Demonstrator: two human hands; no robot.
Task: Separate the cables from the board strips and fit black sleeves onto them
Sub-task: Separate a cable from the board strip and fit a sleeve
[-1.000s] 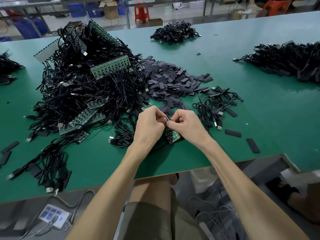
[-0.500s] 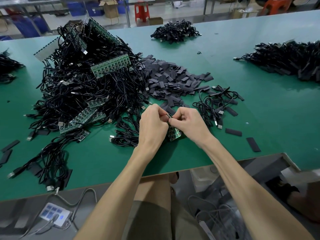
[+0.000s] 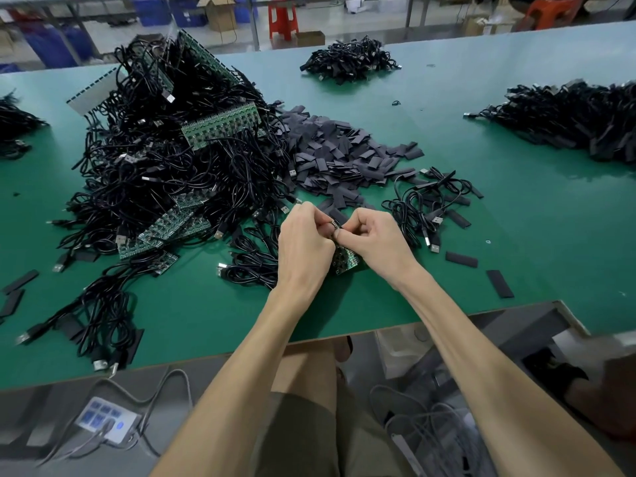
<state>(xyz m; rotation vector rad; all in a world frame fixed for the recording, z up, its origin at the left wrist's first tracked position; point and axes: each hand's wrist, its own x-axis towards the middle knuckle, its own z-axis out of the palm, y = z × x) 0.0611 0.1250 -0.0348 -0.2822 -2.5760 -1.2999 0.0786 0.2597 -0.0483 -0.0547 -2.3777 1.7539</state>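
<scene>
My left hand (image 3: 304,241) and my right hand (image 3: 373,241) meet over the green table (image 3: 537,215), both pinching the top edge of a small green board strip (image 3: 346,261) held upright between them. Black cables (image 3: 253,261) attached to that strip trail left beneath my left hand. A big tangled heap of cables and board strips (image 3: 165,160) rises at the left. Behind my hands lies a pile of flat black sleeves (image 3: 340,156). A small bunch of separated cables (image 3: 428,204) sits just right of my right hand.
Loose sleeves (image 3: 499,283) lie near the table's front right edge, others at the far left (image 3: 12,296). Further cable piles sit at the back centre (image 3: 347,60), right (image 3: 571,118) and left edge (image 3: 13,127). A power strip (image 3: 106,420) lies below the front edge.
Both hands have shifted slightly up and away from me with the board strip, staying pressed together; the piles have not moved.
</scene>
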